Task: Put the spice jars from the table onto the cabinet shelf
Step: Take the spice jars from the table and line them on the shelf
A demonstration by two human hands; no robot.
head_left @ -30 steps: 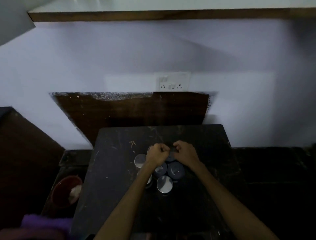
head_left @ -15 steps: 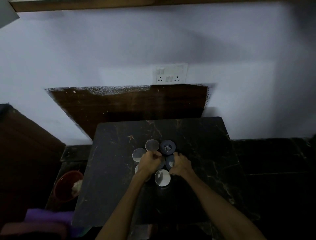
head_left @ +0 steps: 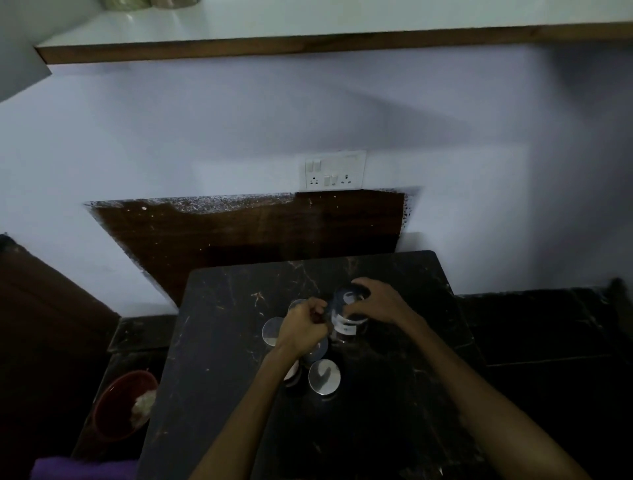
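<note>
Fingers of the right hand [head_left: 378, 305] curl round a spice jar [head_left: 348, 313], grasping it by its sides, thumb toward the person and the other fingers over the far edge of its dark lid; fingers of the left hand [head_left: 303, 327] are clenched, and whether they grip anything I cannot tell, as the picture is dim and blurred there. That jar sits at the far right of the cluster on the dark marble table [head_left: 219, 359], tilted, clear-walled with a pale label band low on its side; its contents are too dark to make out. Half a second ago the right hand lay lower, beside the near jars, and this jar stood upright at the back of the group; now the hand has come up around it and the jar leans. The left hand has also shifted farther from the person. The cabinet shelf [head_left: 308, 24], pale on top with a wooden front edge, runs high above the table and now shows more of its surface than before, with the bottoms of two containers [head_left: 150, 3] at its far left corner. A red bowl [head_left: 116, 407] holding something whitish stands on the floor left of the table. Of the other jars, a silver-lidded jar [head_left: 324, 376] stands nearest the person, and another silver-lidded jar [head_left: 272, 330] is just left of the left hand.
</note>
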